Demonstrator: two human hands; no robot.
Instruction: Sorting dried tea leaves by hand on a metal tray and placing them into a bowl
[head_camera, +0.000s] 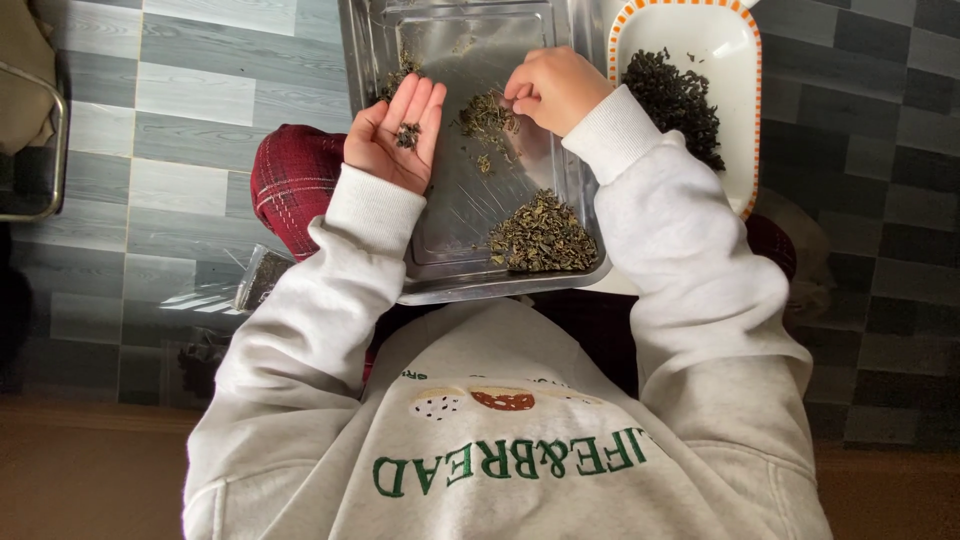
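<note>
Left grip: left hand is open, palm up, fingers apart and stretched, above the left part of the metal tray; it clamps on nothing.
Thing in the left palm: small dark clump of dried leaves lies loose in the middle of the palm.
Far left: metal chair frame stands at the edge of the view, on the grey tiled floor.
Left of the tray: red checked cloth shows under the left sleeve; below it a clear plastic bag with dark content lies on the floor.
Tray: it rests on the person's lap, not on a desk, and it looks lined with clear film.
Middle of the tray: small loose heap of leaves lies just beside the right fingertips.
Near edge of the tray: bigger greenish pile of sorted leaves lies in the right near corner.
Right grip: right hand has the fingers bent together, the tips pinched down at the small heap; what they pinch I cannot tell.
Right side: white dish with orange rim stands just beside the tray and holds a dark pile of leaves.
</note>
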